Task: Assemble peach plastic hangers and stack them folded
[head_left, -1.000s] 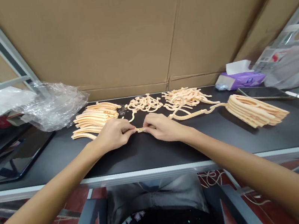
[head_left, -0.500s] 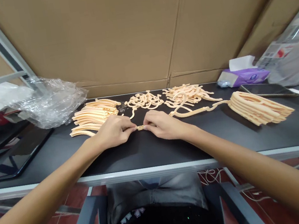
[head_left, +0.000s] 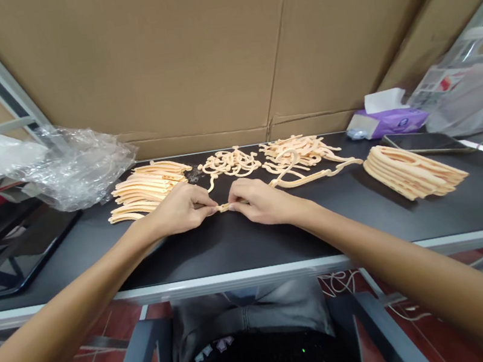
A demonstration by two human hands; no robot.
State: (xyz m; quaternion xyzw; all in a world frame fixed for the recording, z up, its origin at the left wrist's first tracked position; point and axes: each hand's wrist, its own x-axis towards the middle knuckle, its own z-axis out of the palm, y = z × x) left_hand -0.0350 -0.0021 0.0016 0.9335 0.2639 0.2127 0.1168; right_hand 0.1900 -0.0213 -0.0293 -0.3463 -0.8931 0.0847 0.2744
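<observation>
Two pinches on one small peach piece: left hand and right hand, each grip closed on an end, at the worktop's middle, this side of the curly pile; best, I'd say, to hold both ends in line, press evenly, avoid twisting

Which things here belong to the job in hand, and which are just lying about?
Likely the job:
peach piece pinched by left hand and right hand
peach strips
curly peach pieces
looped peach stack

Likely just lying about:
purple tissue pack
crumpled clear plastic
flat black device at left
</observation>
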